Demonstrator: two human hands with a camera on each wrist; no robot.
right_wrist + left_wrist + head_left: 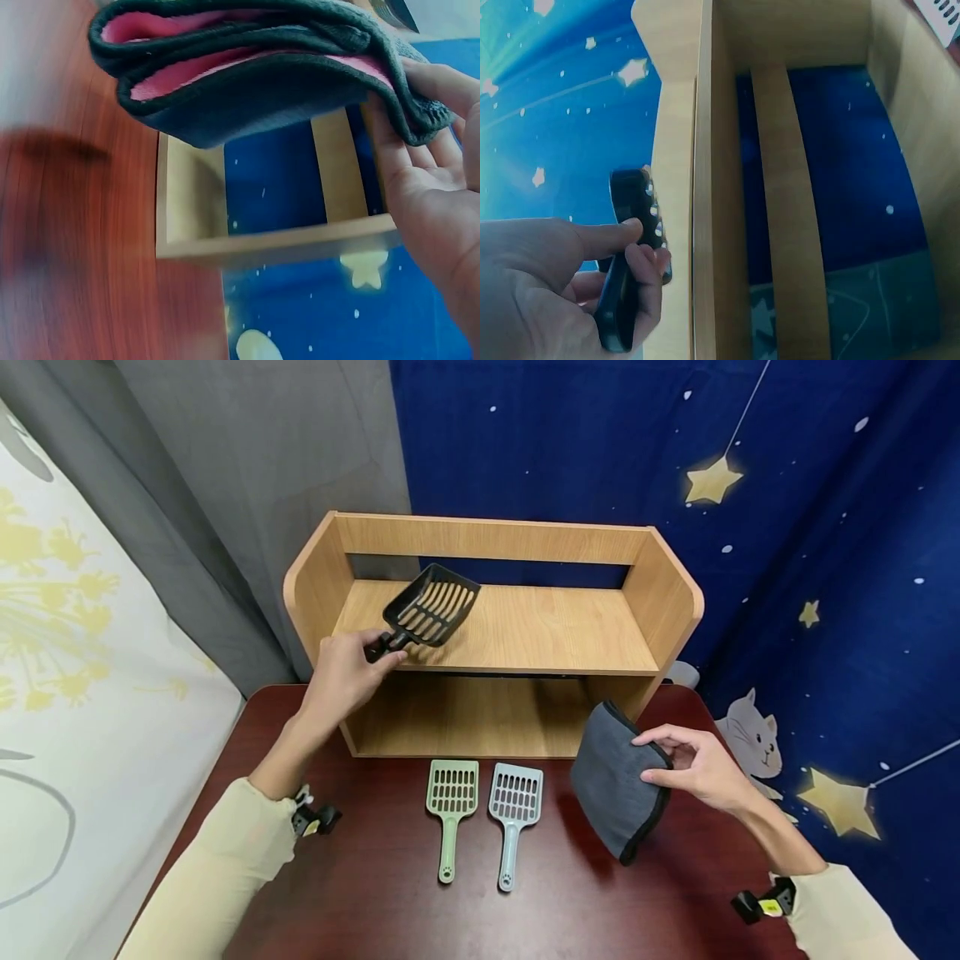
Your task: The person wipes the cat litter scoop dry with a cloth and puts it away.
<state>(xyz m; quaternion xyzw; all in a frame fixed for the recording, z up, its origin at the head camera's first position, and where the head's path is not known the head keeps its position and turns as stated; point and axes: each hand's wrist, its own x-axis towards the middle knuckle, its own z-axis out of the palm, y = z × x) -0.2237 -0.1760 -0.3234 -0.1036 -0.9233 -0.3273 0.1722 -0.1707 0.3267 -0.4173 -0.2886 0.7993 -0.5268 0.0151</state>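
My left hand [347, 675] grips the handle of a black slotted litter scoop [432, 605], held over the upper board of a wooden shelf [555, 631]. In the left wrist view thumb and fingers wrap the scoop's dark handle [619, 304]. On the right, my right hand [701, 766] pinches a folded dark grey cloth [618, 781] by its black-trimmed edge, above the table. Its pink inner side shows between the folds in the right wrist view, where the cloth [255, 97] hides part of the shelf.
On the dark red table [360, 877], a green litter scoop [448, 839] and a light blue litter scoop [509, 852] lie side by side before the shelf. Behind hang a grey curtain [285, 452] and a blue star-patterned curtain [585, 443]. A white patterned cloth [90, 710] hangs at left.
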